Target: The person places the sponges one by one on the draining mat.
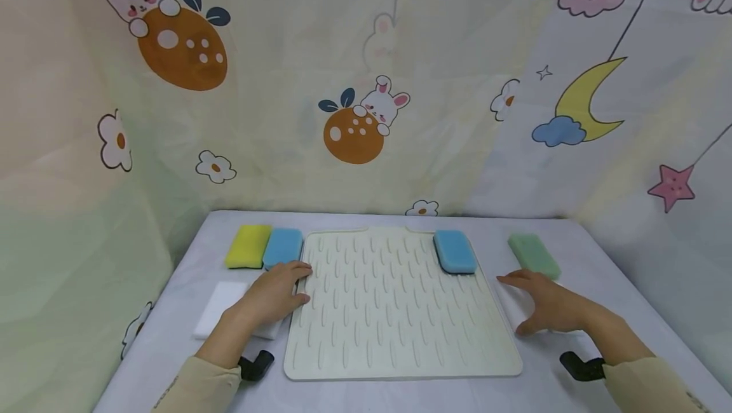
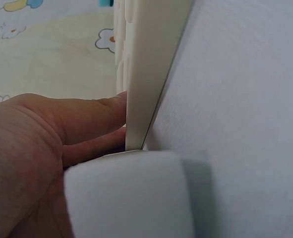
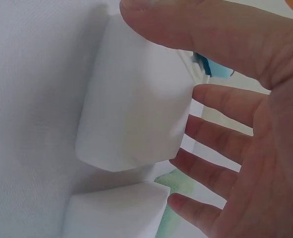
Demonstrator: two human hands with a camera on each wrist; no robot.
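A cream ridged drying mat [image 1: 394, 311] lies flat in the middle, with a blue sponge [image 1: 455, 251] on its far right corner. My left hand [image 1: 278, 295] touches the mat's left edge with thumb and fingertips; part of the fingers is hidden in the left wrist view. A white block [image 1: 223, 302], probably a sponge, lies beside and under that wrist. Right of the mat, my right hand [image 1: 549, 302] is spread over another white block [image 3: 136, 99]. There the thumb overlaps the block's upper edge, and the fingers reach along its side. A second white block [image 3: 116, 210] sits next to it.
At the back left lie a yellow sponge [image 1: 249, 246] and a blue sponge [image 1: 283, 248], side by side. A green sponge [image 1: 534, 254] rests beyond my right hand. The white-covered table [image 1: 343, 397] is enclosed by printed fabric walls [image 1: 457, 152] at the back and sides.
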